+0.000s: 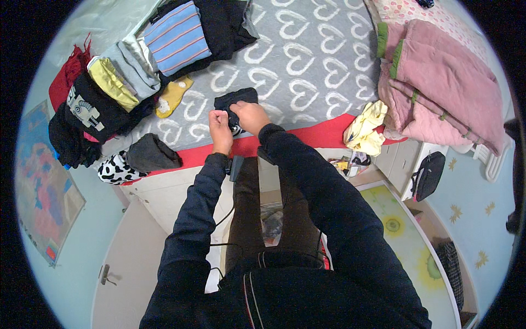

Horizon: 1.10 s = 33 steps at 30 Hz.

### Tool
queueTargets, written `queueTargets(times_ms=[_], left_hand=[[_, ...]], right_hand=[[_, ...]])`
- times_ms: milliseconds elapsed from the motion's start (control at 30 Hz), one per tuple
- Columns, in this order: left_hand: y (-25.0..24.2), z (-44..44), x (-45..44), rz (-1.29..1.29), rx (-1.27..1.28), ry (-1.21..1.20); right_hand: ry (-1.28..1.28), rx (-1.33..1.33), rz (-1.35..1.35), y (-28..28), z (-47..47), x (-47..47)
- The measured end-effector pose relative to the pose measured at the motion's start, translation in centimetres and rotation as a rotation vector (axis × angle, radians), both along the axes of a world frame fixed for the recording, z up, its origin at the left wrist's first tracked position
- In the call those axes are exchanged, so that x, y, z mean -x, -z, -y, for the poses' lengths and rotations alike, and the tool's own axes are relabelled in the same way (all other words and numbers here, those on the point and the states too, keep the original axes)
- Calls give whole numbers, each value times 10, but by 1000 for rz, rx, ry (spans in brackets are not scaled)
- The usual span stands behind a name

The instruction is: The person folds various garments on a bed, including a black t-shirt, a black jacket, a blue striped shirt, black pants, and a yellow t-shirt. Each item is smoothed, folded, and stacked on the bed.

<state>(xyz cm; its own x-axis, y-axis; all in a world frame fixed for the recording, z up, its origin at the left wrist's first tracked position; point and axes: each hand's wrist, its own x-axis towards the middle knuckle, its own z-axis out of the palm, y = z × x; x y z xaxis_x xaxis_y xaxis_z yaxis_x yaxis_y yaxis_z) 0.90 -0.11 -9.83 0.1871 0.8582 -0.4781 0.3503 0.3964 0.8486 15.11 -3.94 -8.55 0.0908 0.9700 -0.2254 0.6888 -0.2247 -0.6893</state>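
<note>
A small black cloth garment (236,97) lies at the near edge of the bed, on a grey blanket (296,61) with white hearts. My right hand (251,117) grips its near part, fingers bent onto the fabric. Close beside it on the left, my left hand (220,128) has thumb and fingertips pinched together at the garment's left edge; whether cloth is between them cannot be told. A bit of black-and-white fabric (236,130) shows below, between the two hands. Part of the garment is hidden under the right hand.
Folded clothes, among them a blue striped one (177,39), lie at the left. Nearer are a yellow sock (174,97), a dark grey cloth (152,153) and a cow-patterned cloth (119,168). At the right are crumpled yellow cloth (365,129) and a pink quilt (444,82).
</note>
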Motion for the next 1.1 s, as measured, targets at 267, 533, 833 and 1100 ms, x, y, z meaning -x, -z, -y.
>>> queueTargets(times_ms=[267, 533, 833, 1100], left_hand=[[-64, 4, -18, -117, -244, 328], [-80, -47, -38, -290, -272, 346], [-60, -15, 12, -585, -370, 614], [-79, -8, -22, -83, -491, 899]], right_hand=[[101, -90, -137, 27, 22, 10], [-40, -16, -217, 13, 17, -9], [-374, -129, -181, -16, 30, -22], [-539, 154, 164, -25, 10, -19]])
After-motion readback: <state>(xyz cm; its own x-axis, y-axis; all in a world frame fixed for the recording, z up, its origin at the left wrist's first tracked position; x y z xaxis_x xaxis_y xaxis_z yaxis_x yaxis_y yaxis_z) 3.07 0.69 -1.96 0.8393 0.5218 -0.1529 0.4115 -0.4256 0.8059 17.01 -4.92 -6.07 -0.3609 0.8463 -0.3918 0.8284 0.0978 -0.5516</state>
